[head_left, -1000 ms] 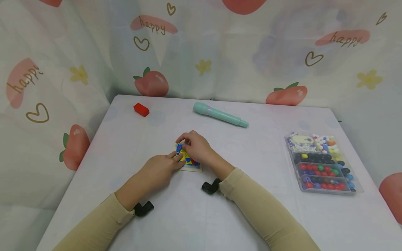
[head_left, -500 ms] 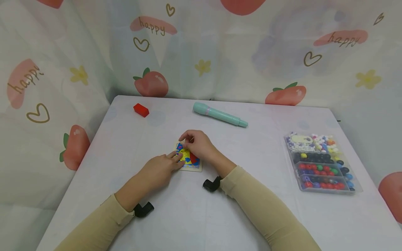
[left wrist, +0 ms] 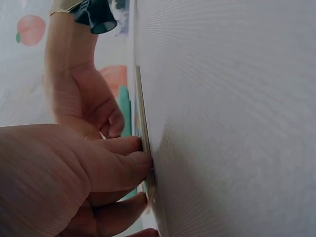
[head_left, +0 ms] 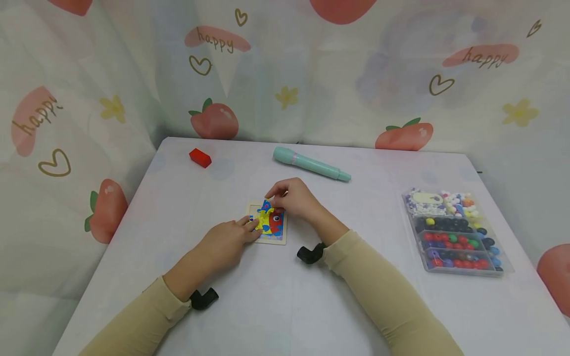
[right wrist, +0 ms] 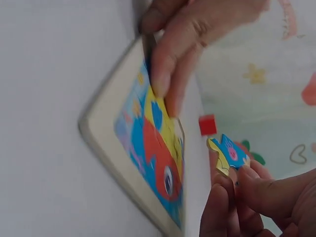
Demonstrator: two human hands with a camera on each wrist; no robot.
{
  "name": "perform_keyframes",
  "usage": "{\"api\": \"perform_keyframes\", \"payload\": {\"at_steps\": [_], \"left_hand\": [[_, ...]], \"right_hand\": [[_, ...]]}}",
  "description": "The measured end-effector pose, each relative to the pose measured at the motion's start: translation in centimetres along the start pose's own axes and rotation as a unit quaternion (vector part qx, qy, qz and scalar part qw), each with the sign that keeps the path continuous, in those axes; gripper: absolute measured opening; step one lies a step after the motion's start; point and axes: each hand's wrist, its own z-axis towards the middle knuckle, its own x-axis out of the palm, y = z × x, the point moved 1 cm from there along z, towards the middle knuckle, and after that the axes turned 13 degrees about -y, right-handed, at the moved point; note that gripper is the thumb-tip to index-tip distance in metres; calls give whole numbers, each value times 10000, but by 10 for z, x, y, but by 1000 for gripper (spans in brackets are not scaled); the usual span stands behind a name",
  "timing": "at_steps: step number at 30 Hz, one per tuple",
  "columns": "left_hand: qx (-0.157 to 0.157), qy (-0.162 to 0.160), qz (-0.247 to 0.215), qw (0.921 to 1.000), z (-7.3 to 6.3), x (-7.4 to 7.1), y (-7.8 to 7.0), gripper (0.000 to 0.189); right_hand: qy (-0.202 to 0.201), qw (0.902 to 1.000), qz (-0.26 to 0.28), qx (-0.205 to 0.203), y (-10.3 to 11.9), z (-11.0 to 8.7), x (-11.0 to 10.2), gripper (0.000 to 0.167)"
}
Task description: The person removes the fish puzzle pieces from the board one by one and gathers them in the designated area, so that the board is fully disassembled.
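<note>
A small square jigsaw puzzle in a pale wooden frame (right wrist: 111,133) lies on the white table, with a red and yellow fish picture. Between the thumb and fingertips of my right hand (head_left: 297,199) is a blue and yellow puzzle piece (right wrist: 229,152) with a pink spot. It is held tilted above the far side of the puzzle. My left hand (head_left: 226,242) rests at the puzzle's left side, extended fingers pressing on the picture. In the left wrist view, the left thumb (left wrist: 133,165) lies against the frame's edge.
Farther back on the table lie a red block (head_left: 200,157) and a mint-green microphone-shaped stick (head_left: 311,164). To the right sits a clear compartment box (head_left: 463,274) of coloured beads. A patterned curtain (head_left: 338,89) stands behind the table.
The right hand has moved back and to the right, lifting the blue and yellow puzzle piece from the puzzle and uncovering more of the red fish head. The left hand stays put.
</note>
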Motion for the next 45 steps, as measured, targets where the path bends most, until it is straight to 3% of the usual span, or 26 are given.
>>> {"api": "perform_keyframes", "payload": {"at_steps": [9,17,34,45], "left_hand": [[-97,64,-41,9999,-1,-1,-2,51],[-59,8,-64,10000,-3,-1,-2,52],[-32,-109,62,9999,-3,0,-2,52],[-50,-91,89,9999,-1,1,-1,52]], "right_hand": [[87,9980,-492,375,-18,7,-44,12],[94,9944,-933,482,-38,10,-66,13],[-105,9946,-960,387,-46,16,-67,14],[-384,9875,-1503,266,-46,18,-61,13]]}}
